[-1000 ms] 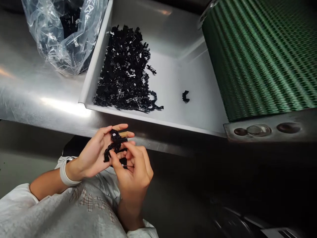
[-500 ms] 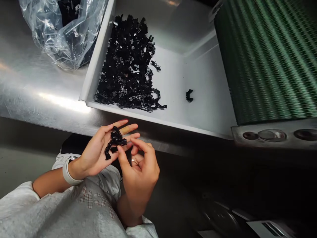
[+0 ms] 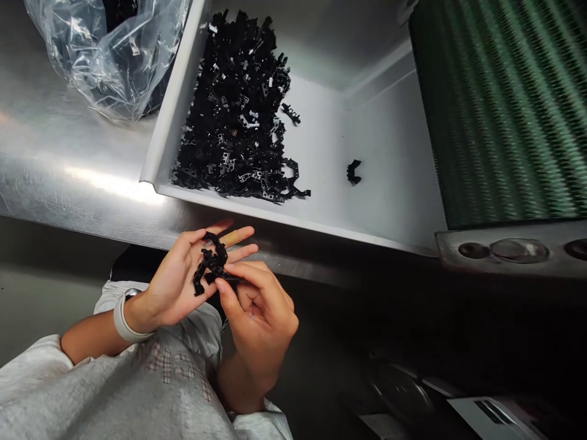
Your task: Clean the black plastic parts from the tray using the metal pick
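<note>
The black plastic clips point(image 3: 210, 266) lay in a small bunch across the upturned palm and fingers of the left hand point(image 3: 183, 284), which was cupped loosely open beneath them, a tan plaster wrapped round one finger. The right hand point(image 3: 257, 308) came in from the near right, its thumb and forefinger closed in a pinch on the near right edge of the bunch, the other fingers curled toward the palm. Both hands were held near the person's body, below the near edge of the steel counter point(image 3: 68, 177). A pale wristband point(image 3: 123, 318) sat on the left wrist, above a grey patterned shirt point(image 3: 137, 391).

Farther off, a shallow steel tray point(image 3: 394, 183) was sunk in the counter. A large heap of clips point(image 3: 233, 122) filled its left side, touching the left wall, and one stray clip point(image 3: 353, 172) lay alone well to the right. A clear plastic bag point(image 3: 105, 55) with more black pieces sat on the counter at the far left. A green ribbed conveyor belt point(image 3: 504, 110) rose at the far right, with round steel buttons point(image 3: 518, 249) set in a panel along its near edge. The floor below was dark.
</note>
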### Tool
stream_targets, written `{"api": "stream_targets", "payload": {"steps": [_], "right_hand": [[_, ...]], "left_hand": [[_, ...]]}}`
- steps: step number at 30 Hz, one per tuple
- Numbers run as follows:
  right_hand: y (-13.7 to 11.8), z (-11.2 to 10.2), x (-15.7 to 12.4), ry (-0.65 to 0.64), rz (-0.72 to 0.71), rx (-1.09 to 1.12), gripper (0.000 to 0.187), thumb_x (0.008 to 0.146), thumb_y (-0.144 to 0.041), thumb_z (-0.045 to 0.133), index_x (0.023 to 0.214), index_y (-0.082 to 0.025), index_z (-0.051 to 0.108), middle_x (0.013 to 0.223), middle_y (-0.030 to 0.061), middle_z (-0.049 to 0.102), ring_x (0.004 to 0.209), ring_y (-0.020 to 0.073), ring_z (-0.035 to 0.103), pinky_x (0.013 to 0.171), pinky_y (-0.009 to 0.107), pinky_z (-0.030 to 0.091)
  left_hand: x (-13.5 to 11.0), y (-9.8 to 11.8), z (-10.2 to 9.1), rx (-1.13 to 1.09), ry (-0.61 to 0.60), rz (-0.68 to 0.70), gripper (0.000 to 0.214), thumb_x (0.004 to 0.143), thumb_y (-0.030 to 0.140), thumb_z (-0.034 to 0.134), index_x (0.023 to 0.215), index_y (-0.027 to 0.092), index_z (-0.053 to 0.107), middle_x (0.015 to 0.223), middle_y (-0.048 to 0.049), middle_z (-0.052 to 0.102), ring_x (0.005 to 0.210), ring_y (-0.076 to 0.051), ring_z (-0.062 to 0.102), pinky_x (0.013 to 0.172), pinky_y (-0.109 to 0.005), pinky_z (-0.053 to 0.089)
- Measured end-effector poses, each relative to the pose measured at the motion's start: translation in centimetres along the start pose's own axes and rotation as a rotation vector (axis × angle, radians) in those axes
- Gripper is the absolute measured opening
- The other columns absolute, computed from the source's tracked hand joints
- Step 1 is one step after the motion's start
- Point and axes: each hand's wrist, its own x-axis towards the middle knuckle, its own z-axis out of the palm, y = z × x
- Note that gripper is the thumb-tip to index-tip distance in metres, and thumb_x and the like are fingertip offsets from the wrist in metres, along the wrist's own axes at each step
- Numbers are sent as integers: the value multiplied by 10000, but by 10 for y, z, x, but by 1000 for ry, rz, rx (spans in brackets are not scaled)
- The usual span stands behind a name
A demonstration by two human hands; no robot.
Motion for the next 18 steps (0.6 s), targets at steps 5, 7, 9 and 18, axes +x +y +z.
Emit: {"api": "stream_targets", "payload": {"steps": [5, 7, 9, 18], "right_hand": [[5, -1, 3, 63, -59, 82, 256, 838, -27, 703, 1007, -219, 699, 880, 11, 733, 844, 164, 741, 771, 289, 640], [7, -3, 6, 95, -94, 69, 268, 829, -19, 710, 1003, -222, 706, 874, 8, 737, 835, 153, 734, 766, 274, 634], [9, -5, 9, 108, -114, 50, 268, 823, -16, 717, 991, -224, 707, 875, 7, 740, 817, 146, 732, 732, 255, 631], [11, -10, 11, 110, -148, -214, 265, 829, 3, 707, 986, -210, 699, 956, 42, 717, 873, 179, 753, 718, 287, 651]], "left_hand": [[-2, 0, -2, 29, -26, -24, 362, 997, 269, 417, 1026, 159, 760, 1138, -69, 807, 1001, -185, 760, 913, -289, 543], [-4, 1, -5, 37, -50, -31, 372, 990, 257, 422, 1058, 149, 772, 1157, -75, 802, 1025, -166, 750, 910, -257, 544], [-6, 1, -9, 34, -64, -44, 376, 986, 248, 426, 1068, 151, 780, 1154, -75, 803, 1027, -152, 745, 906, -240, 545], [-6, 2, -15, 31, -65, -77, 350, 952, 217, 467, 1012, 132, 801, 1133, -112, 803, 1213, -237, 682, 1109, -361, 467]]}}
